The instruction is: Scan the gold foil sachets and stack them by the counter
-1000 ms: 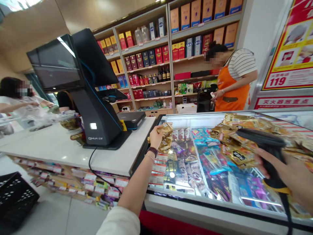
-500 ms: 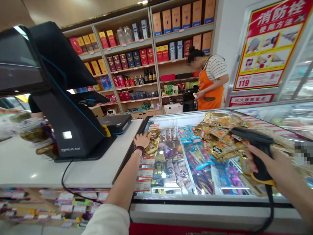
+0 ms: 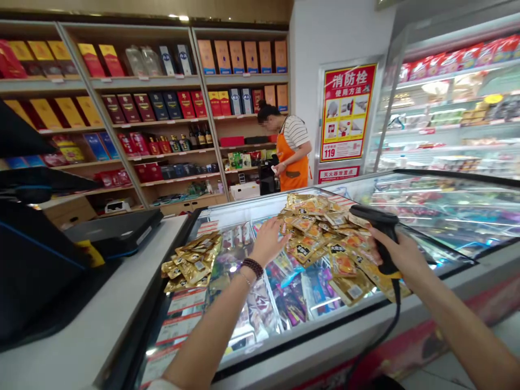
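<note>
Fingers, left hand (image 3: 266, 242): loosely spread, pinching nothing visible, at left edge of larger pile; contact unclear.
Fingers, right hand (image 3: 400, 254): wrapped round black handheld scanner (image 3: 377, 218), cord hanging.
Larger pile of shiny gold foil packets (image 3: 306, 230): on glass-topped freezer chest (image 3: 303, 337), between hands.
Smaller gold packet pile (image 3: 195, 264): same glass, left, near white table (image 3: 136, 265).
Beyond: person in orange apron (image 3: 293, 167).

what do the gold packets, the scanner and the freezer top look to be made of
The gold packets look like thin metallic-finish film, perhaps foil-laminated plastic: they're crinkled and catch bright highlights. The scanner seems to be hard plastic, mostly matte black with a yellow part low on its handle. The freezer top looks like glossy clear glass, with goods showing through and light glinting off it, though clear plastic is possible.
</note>
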A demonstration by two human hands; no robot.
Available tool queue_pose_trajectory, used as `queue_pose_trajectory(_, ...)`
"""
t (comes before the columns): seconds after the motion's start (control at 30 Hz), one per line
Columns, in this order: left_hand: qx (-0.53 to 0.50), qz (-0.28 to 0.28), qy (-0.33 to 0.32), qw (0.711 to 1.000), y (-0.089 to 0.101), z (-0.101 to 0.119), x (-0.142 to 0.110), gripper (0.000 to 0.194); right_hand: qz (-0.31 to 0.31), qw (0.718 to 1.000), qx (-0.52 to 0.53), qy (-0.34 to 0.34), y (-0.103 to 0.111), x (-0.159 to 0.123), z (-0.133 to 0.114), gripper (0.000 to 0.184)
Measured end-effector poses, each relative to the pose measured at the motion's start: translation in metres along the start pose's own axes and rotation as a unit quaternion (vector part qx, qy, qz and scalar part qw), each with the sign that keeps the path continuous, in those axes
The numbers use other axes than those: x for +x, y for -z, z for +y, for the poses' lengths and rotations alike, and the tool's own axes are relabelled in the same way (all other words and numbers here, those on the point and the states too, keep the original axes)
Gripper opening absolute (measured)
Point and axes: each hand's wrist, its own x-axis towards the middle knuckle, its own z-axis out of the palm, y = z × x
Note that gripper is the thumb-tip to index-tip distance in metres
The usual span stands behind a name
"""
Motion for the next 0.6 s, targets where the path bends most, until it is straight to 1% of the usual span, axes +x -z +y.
queue_pose_trajectory(0.07, -0.022, -0.017, -0.015, 1.000, -0.021, 0.027, 0.014, 0.052, 0.006, 1.000, -0.017, -0.002, 0.006, 0.002, 0.006, 0.044)
queue_pose_trajectory(0.13, -0.032, -0.037, -0.002, 0.999, -0.041, 0.046, 0.026, 0.054, 0.013, 0.999, -0.035, -0.003, 0.010, 0.003, 0.014, 0.045)
queue_pose_trajectory(0.2, -0.030, -0.057, 0.026, 0.998, -0.058, 0.057, 0.034, 0.055, 0.015, 0.998, -0.054, -0.007, 0.013, 0.003, 0.025, 0.045)
queue_pose_trajectory(0.27, -0.026, -0.071, 0.054, 0.996, -0.070, 0.062, 0.040, 0.054, 0.011, 0.998, -0.067, -0.011, 0.016, 0.000, 0.034, 0.045)
queue_pose_trajectory(0.33, -0.022, -0.079, 0.076, 0.994, -0.077, 0.064, 0.043, 0.050, 0.009, 0.997, -0.071, -0.014, 0.017, -0.002, 0.042, 0.044)
queue_pose_trajectory(0.4, -0.012, -0.076, 0.082, 0.994, -0.080, 0.064, 0.044, 0.042, 0.008, 0.997, -0.068, -0.019, 0.017, -0.005, 0.046, 0.043)
queue_pose_trajectory(0.5, 0.010, -0.058, 0.055, 0.997, -0.081, 0.064, 0.043, 0.028, 0.004, 0.998, -0.061, -0.027, 0.017, -0.006, 0.048, 0.042)
queue_pose_trajectory(0.6, 0.000, -0.041, 0.024, 0.999, -0.083, 0.063, 0.042, 0.028, -0.004, 0.998, -0.055, -0.035, 0.017, -0.005, 0.049, 0.042)
